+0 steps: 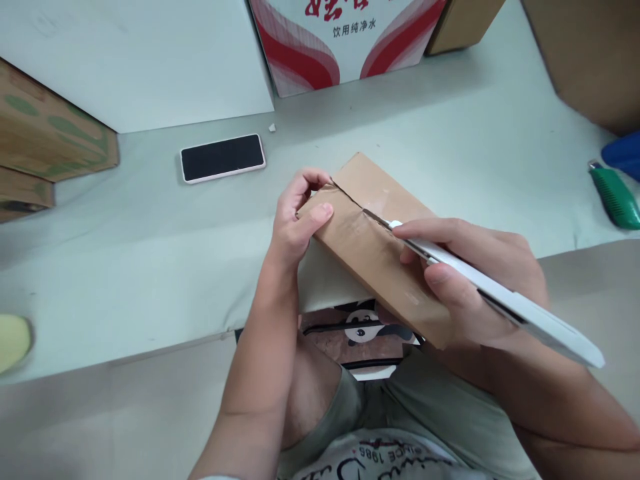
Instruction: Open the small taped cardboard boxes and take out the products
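Observation:
My right hand [480,273] is closed round a white utility knife [500,293]. The dark blade lies at the middle seam of a flat brown cardboard box [345,233]. From the blade tip toward the box's far left end, the seam shows a dark, ragged slit. My left hand [300,213] grips that far left end, thumb on top and fingers curled over the end. The box lies aslant, partly over the table's front edge, its near end above my lap. The underside of the box is hidden.
A phone [223,159] lies on the pale green table [150,253]. Behind stand a red-and-white carton [350,47], a white box [140,60] and brown cartons [60,120]. At right are a green-handled tool [615,197] and a blue object [625,153]; a yellow object [13,343] sits at left.

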Tool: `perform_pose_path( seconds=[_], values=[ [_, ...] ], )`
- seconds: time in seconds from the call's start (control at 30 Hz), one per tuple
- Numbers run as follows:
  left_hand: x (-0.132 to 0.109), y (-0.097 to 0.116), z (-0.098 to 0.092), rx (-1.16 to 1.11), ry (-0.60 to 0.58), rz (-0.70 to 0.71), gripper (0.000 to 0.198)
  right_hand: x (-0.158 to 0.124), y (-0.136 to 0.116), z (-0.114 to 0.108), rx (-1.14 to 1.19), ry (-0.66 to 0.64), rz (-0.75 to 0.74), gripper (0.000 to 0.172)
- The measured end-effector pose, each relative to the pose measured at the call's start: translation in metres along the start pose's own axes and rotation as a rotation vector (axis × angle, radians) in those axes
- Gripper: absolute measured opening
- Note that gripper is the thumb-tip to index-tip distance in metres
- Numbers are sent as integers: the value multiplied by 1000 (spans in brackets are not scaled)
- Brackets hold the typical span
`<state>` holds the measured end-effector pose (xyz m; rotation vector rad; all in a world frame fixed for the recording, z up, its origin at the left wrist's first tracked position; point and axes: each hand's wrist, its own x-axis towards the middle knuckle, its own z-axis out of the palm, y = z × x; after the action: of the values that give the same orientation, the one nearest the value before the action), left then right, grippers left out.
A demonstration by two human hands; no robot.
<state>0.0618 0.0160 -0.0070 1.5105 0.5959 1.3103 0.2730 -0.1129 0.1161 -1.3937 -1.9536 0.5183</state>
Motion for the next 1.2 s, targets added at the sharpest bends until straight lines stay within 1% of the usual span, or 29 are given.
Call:
perform_pose_path(
  seconds=[0.23,0.33,0.5,0.67,0.8,0.97,1.13,1.2],
  values=[
    [0,0,0,-13,-2,8,45,0,2,0,-24,12,-30,23],
    [0,0,-1,0,-7,4,45,0,1,0,-31,8,-17,23],
    [0,1,0,-2,-8,2,46,0,-1,2,-22,42,-5,23],
    [0,1,1,-23,2,11,43,0,0,1,-26,31,-25,22],
    [0,0,0,8,5,17,45,-2,-1,0,-25,40,8,23],
    [0,0,0,14,8,5,47,-3,-1,1,-31,29,14,23],
    [0,2,2,14,24,-11,47,-4,4,6,1,95,-33,22],
    [0,2,2,17,28,-5,47,-4,3,7,-1,92,-59,22]
  ],
)
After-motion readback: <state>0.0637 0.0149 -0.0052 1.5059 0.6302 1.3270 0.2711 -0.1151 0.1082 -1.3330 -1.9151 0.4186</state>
